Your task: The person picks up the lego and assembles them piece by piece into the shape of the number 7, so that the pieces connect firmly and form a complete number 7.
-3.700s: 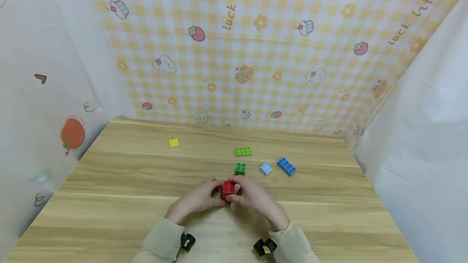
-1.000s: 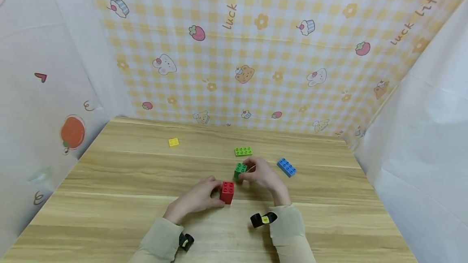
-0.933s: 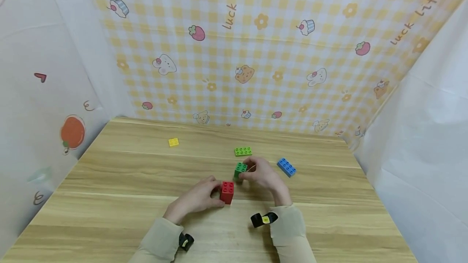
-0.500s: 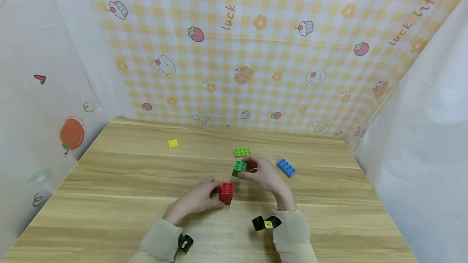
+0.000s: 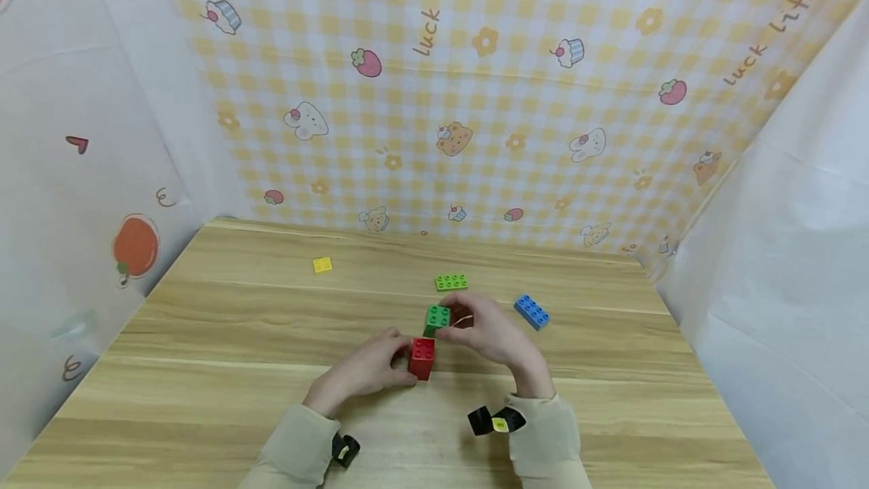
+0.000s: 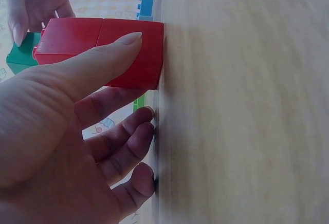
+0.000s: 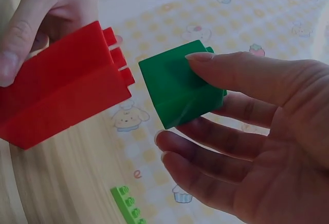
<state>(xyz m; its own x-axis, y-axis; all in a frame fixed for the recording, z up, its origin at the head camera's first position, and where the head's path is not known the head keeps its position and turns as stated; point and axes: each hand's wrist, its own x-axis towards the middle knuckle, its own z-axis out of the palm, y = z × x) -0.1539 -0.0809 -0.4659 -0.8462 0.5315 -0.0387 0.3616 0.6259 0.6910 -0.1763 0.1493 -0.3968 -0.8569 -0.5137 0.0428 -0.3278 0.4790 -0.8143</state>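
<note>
A stack of two red toy bricks (image 5: 422, 359) stands upright on the table in front of the person, studs up. My left hand (image 5: 360, 368) grips the stack from the left side, thumb along its near face. In the left wrist view a seam crosses the red stack (image 6: 103, 49), whose base is at the tabletop. My right hand (image 5: 492, 332) pinches a green brick (image 5: 437, 317) between thumb and fingers. In the right wrist view the green brick (image 7: 182, 82) hangs off the studded end of the red bricks (image 7: 67, 88), a small gap between them.
Farther back on the wooden table (image 5: 237, 308) lie a lime green brick (image 5: 451, 282), a blue brick (image 5: 532, 312) and a yellow brick (image 5: 322, 265). A light blue brick (image 6: 145, 18) shows in the left wrist view. A checked cloth (image 5: 407, 96) hangs behind.
My right hand has left the red stack, taken hold of the green brick, lifted it and brought it left toward the stack's top. The left hand keeps its grip on the red bricks.
</note>
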